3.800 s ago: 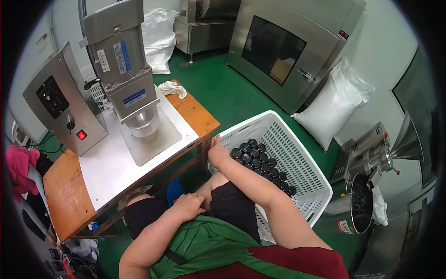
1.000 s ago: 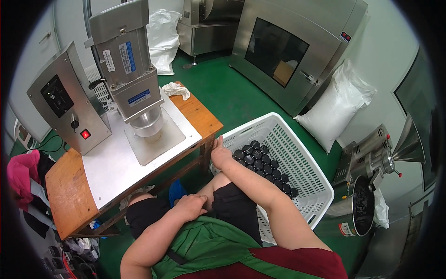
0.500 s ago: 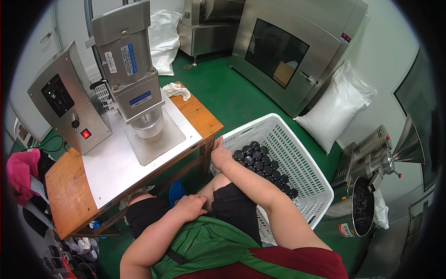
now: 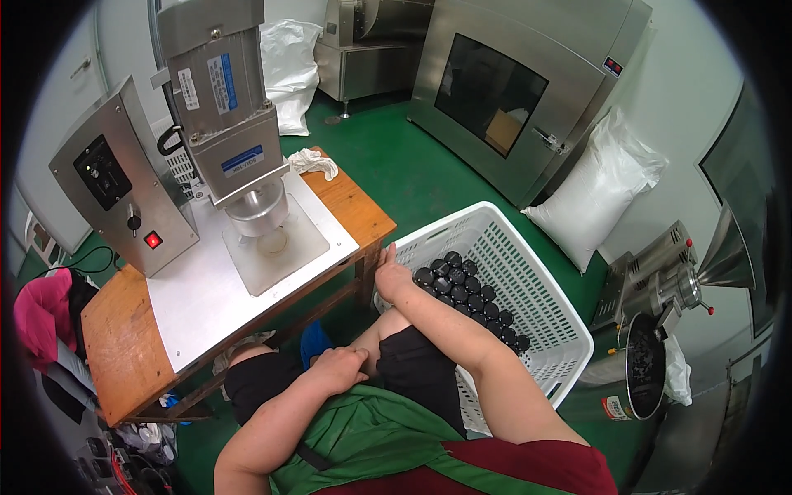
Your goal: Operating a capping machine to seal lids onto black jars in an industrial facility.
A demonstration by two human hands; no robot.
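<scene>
My right hand lies against the near-left rim of a white perforated basket, fingers stretched out toward the table corner. Inside the basket are several round black-topped pieces, partly hidden by my forearm. My left hand rests on my thigh beside the green apron, holding nothing I can see. On the wooden table to my left stands a press machine. Its round metal head hangs above a translucent pad with a pale ring on it.
A control box with a lit red switch stands beside the press. A white cloth lies at the table's far end. White sacks, a steel cabinet and a bucket stand around. At far left is a person in pink.
The press head has risen, showing more of the ring on the pad. The person in pink at the far left has shifted slightly. My hands have stayed in place.
</scene>
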